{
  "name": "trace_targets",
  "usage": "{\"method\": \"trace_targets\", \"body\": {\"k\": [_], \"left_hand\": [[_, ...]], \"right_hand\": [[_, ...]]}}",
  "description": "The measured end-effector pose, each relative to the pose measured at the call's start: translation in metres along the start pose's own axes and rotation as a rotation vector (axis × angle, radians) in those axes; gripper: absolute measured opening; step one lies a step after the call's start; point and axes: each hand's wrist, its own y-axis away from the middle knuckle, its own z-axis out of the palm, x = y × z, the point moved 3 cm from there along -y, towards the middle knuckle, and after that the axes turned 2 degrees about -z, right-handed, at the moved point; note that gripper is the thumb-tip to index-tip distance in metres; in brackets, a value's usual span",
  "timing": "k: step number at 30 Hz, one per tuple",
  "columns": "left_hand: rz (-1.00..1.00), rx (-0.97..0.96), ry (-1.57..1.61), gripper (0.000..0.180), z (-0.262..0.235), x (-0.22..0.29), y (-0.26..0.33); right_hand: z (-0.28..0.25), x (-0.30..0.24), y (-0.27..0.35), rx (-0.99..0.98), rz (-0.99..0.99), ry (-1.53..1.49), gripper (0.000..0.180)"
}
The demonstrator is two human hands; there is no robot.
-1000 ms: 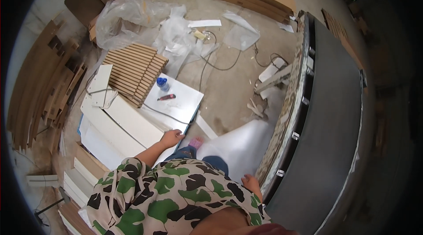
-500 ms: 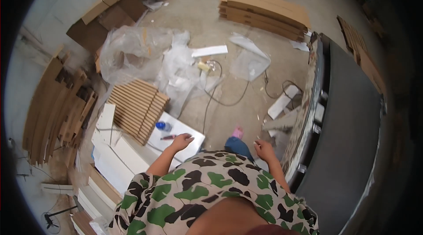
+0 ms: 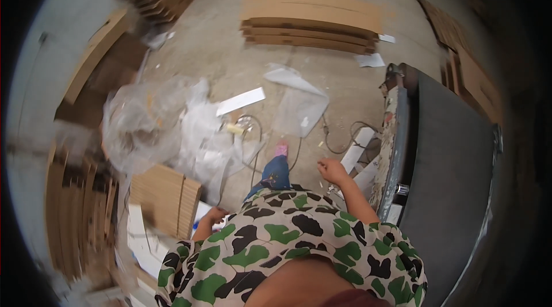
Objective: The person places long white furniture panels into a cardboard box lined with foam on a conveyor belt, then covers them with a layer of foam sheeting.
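My left hand hangs low by my side, its fingers loosely apart and slightly smeared, with nothing visible in them. It is nearest to a white panel and a stack of ribbed brown cardboard strips; a bit of blue shows beside the wrist. My right hand is held out in front, fingers curled closed. Whatever it holds, if anything, is hidden. Below and beyond it lies a white strip on the floor. One leg in blue jeans, with a pink shoe, is stepping forward.
A dark conveyor belt runs along my right. Crumpled plastic wrap and a loose cable lie on the floor ahead. Flat cardboard is stacked farther off, with more cardboard along the left wall.
My body has moved forward and turned, so the floor items shift down and left in view. The left hand has dropped back from over the white panel; the right hand has swung forward.
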Motion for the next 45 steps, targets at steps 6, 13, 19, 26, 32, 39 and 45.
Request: {"method": "trace_targets", "body": {"k": [6, 13, 19, 26, 32, 39, 45], "left_hand": [[0.358, 0.532, -0.419, 0.042, -0.155, 0.257, -0.136], [0.863, 0.432, -0.529, 0.035, -0.175, 0.628, -0.142], [0.885, 0.217, -0.694, 0.040, -0.126, 0.747, -0.209], [0.704, 0.177, -1.043, 0.039, -0.182, 0.845, -0.298], [0.615, 0.251, -1.109, 0.056, -0.191, 0.992, -0.362], [0.665, 0.329, -1.426, 0.056, -0.138, 1.118, -0.483], [0.627, 0.100, -1.590, 0.039, -0.108, 1.144, -0.573]], "right_hand": [[-0.013, 0.079, -0.007, -0.102, 0.494, -0.006, 0.027], [-0.039, 0.112, -0.040, -0.053, 0.765, -0.072, 0.028], [0.013, 0.202, -0.127, -0.275, 0.779, -0.257, 0.026], [-0.144, 0.253, -0.331, 0.186, 0.749, -0.134, 0.030], [-0.244, 0.218, -0.400, 0.662, 0.870, -0.758, 0.029], [-0.067, 0.091, -0.257, -0.281, 1.382, -0.074, 0.028], [-0.029, -0.048, -0.358, -0.172, 1.604, -1.035, 0.036]]}}
